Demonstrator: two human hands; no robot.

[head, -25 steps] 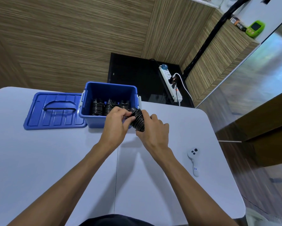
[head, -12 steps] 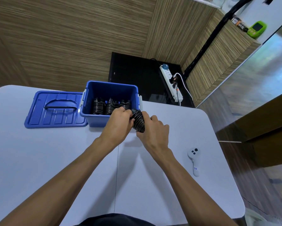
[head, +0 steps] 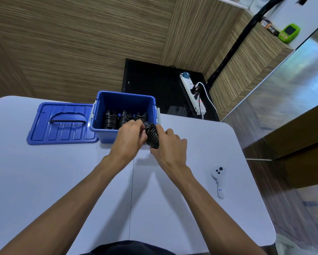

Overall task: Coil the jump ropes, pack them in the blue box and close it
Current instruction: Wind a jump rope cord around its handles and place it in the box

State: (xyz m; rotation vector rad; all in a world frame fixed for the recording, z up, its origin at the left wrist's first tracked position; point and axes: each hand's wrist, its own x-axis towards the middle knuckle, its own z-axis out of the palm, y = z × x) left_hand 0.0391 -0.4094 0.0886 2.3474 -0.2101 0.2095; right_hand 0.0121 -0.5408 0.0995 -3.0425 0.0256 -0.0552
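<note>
Ribbed black rope coil (head: 152,137), both hands' grip

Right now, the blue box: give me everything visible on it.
The blue box looks like glossy moulded plastic, rectangular, with pale latches on both short sides. It stands upright and open on the white table, at its far edge. Coiled black jump ropes lie inside. Its lid lies flat against its left side. Both hands hold another coil at its near right corner.

Bright, even light; wide-angle edge distortion
</note>
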